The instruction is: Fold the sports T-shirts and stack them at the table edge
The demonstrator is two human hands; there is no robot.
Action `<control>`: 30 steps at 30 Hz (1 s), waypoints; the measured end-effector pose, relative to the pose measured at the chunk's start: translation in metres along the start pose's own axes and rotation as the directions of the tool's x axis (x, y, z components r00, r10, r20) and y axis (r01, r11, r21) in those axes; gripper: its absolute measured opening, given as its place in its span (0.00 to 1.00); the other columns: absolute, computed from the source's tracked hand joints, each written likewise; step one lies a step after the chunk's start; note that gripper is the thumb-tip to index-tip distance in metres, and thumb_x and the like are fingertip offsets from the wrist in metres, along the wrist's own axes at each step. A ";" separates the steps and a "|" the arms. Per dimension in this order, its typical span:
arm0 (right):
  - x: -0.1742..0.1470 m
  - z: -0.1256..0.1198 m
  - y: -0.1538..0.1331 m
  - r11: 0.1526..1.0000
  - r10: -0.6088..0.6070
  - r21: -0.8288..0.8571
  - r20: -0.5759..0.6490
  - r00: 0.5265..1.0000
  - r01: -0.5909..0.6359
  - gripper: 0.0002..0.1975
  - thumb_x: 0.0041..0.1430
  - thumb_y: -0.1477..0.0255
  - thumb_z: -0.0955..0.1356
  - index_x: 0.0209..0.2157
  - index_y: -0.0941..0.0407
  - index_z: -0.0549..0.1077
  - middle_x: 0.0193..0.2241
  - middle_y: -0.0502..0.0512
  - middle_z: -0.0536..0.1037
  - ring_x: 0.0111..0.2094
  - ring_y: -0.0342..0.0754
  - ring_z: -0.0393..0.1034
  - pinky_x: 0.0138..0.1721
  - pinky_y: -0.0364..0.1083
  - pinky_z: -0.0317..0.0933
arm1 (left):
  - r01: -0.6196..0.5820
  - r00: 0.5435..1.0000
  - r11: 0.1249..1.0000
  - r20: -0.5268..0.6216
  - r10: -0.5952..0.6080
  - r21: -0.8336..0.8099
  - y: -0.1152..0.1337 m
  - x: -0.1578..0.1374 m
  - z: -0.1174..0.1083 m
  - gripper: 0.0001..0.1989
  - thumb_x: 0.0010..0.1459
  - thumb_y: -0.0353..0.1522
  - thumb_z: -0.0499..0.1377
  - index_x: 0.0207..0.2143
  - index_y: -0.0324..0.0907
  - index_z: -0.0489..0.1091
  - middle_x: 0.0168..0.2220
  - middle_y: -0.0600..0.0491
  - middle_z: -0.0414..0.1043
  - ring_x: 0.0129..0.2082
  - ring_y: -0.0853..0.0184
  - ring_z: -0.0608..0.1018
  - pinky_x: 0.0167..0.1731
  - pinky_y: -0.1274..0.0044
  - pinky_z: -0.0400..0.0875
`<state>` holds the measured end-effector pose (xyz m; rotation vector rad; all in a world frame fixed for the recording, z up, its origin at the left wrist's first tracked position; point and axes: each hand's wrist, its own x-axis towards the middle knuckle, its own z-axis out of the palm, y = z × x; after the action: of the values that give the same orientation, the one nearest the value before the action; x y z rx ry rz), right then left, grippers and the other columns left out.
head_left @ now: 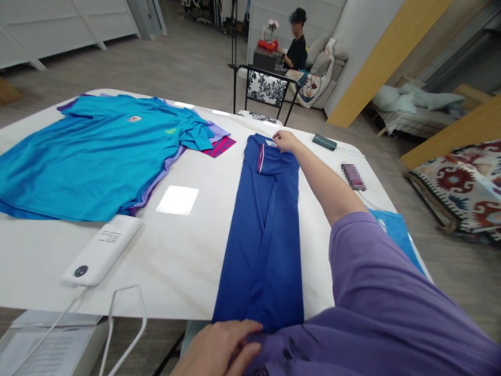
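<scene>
Head view. Blue shirt (282, 235), folded into long strip on desk (183, 266), runs between fingers of both hands. Right hand (287, 141): fingers at collar; pinched or merely resting, cannot tell from here. Left hand (221, 347): fingers at near hem, grip unclear. Turquoise shirt (102, 162) well left of right-hand fingers. Step in hand, seemingly: straightening folded strip. Next move likely calls for sure hold at both ends, layers aligned.

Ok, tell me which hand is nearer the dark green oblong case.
Right. The right hand is just left of the dark green case, at the far end of the folded blue fabric shirt; the left hand is farther away, by the shirt's near end.
</scene>
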<state>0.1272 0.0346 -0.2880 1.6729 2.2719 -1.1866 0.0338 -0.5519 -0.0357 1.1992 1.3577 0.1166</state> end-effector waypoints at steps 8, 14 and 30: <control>-0.027 0.018 0.049 0.970 -0.172 -0.190 -0.110 0.979 0.149 0.31 0.74 0.66 0.71 0.73 0.62 0.72 0.73 0.73 0.71 0.72 0.61 0.72 0.76 0.58 0.64 | -0.075 0.888 0.937 -0.404 0.219 0.342 0.000 0.068 0.005 0.25 0.75 0.40 0.64 0.72 0.54 0.75 0.70 0.46 0.78 0.70 0.50 0.79 0.71 0.55 0.78; 0.004 0.044 0.035 0.973 -0.101 -0.208 -0.008 0.995 0.097 0.15 0.73 0.68 0.72 0.57 0.55 0.82 0.60 0.65 0.84 0.63 0.63 0.79 0.70 0.61 0.70 | -0.102 0.915 0.890 -0.309 0.259 0.444 -0.019 0.076 0.022 0.46 0.72 0.42 0.66 0.84 0.67 0.51 0.84 0.57 0.55 0.83 0.47 0.63 0.81 0.50 0.66; -0.021 0.098 0.002 0.983 -0.170 -0.124 -0.322 0.931 0.136 0.22 0.80 0.64 0.62 0.69 0.56 0.70 0.73 0.73 0.67 0.73 0.67 0.67 0.74 0.68 0.64 | -0.071 0.960 0.881 -0.209 0.188 0.467 -0.025 0.076 0.026 0.59 0.66 0.54 0.68 0.86 0.66 0.36 0.87 0.57 0.41 0.86 0.47 0.55 0.82 0.47 0.64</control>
<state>0.1014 -0.0418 -0.3471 1.8031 2.6533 -0.8484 0.0634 -0.5273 -0.1104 1.7215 1.5749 0.0436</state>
